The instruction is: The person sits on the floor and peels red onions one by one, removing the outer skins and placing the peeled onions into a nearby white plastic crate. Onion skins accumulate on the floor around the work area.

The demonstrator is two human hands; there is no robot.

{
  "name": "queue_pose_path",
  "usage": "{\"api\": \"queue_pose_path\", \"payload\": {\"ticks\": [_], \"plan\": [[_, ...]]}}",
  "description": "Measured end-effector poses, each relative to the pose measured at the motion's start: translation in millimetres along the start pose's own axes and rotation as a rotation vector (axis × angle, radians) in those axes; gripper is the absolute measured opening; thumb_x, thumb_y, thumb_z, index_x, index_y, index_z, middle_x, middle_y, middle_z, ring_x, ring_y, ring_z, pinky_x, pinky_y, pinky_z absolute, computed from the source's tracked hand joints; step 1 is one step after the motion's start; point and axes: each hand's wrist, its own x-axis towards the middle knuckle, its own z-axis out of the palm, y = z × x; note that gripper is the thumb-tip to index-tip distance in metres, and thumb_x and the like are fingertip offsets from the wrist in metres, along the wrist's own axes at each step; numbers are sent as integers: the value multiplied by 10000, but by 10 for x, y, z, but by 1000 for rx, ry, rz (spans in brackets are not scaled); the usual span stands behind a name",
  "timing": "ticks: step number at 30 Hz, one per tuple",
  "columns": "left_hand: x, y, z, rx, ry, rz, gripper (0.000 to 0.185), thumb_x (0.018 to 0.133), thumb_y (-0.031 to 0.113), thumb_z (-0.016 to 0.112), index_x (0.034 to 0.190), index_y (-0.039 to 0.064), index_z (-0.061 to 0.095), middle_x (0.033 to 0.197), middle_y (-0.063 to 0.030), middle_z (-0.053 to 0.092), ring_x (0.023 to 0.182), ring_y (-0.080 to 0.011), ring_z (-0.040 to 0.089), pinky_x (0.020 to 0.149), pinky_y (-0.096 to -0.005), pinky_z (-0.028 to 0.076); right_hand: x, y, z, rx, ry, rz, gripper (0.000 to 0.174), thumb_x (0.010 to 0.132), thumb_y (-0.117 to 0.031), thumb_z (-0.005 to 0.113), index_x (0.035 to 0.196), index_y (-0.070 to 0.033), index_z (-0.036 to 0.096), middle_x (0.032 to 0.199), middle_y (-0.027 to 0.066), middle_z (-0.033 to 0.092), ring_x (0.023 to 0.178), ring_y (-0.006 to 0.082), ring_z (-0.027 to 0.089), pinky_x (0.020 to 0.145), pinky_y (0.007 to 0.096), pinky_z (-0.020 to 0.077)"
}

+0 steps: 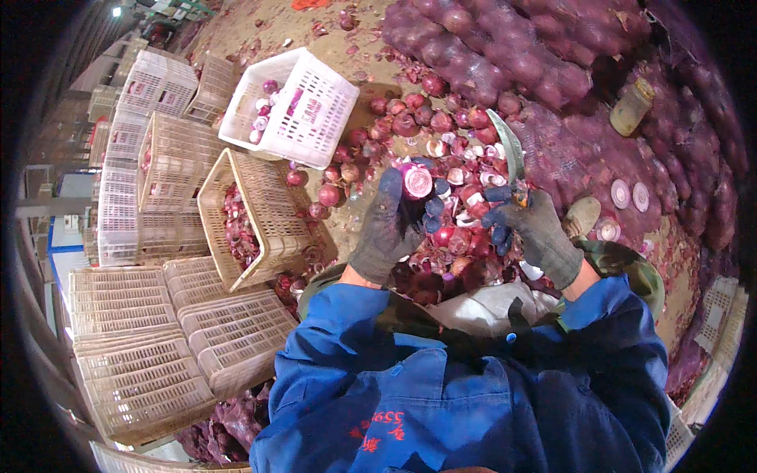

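Gloved in grey with dark fingertips, my left hand (387, 227) grips a red onion (417, 179) whose cut, ringed face points up towards me. My right hand (529, 230), in a matching glove, is closed around the handle of a curved knife (510, 143). Its blade points away from me and does not touch the held onion. Beneath and between both hands lies a heap of whole red onions, trimmed ends and loose skins (461, 236). A white sack (488, 304) lies across my lap, partly hidden by my sleeves.
Ahead on the left, a tilted white plastic crate (328, 112) contains several peeled onions. A beige crate (272, 207) with skins stands nearer, beside stacked crates (124, 295). Full mesh onion sacks (502, 47) lie ahead and right, with a jar (631, 109) and onion slices (620, 194) on them.
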Motion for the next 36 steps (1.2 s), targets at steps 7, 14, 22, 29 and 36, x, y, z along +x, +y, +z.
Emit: {"api": "queue_pose_path", "payload": {"ticks": [7,14,22,29,36], "plan": [[105,258,-208,-115,21,-12,612,940,612,546,1248,85,589,998,-112,683,756,-183,648,584,-299,556,-6,6,5,12,-33,4,299,851,9,646,1144,57,615,811,151,700,537,187,642,424,316,535],[494,1363,-876,128,301,217,358,989,449,587,1019,93,591,799,-67,597,680,-218,588,585,-341,506,4,58,83,-101,-59,5,347,878,-66,652,1198,56,596,823,144,703,572,175,645,468,284,533],[957,2864,-1571,157,419,480,208,978,259,619,988,51,610,862,-92,672,777,-236,665,685,-362,586,63,-18,275,-88,-10,86,322,855,-25,652,1169,40,632,814,118,693,605,149,633,504,269,501],[1008,1755,-2933,1138,627,72,369,939,335,652,1044,-18,657,808,-117,704,609,-267,661,633,-387,564,252,13,403,-418,-3,53,312,877,17,581,1178,16,663,735,-32,569,634,67,519,550,235,433],[450,1241,-4489,1857,703,-347,407,900,279,557,1160,-34,567,1063,-340,652,1010,-481,641,882,-523,509,744,393,319,-641,49,-84,339,861,15,656,1197,30,616,798,-26,548,735,58,522,634,250,454]]}}
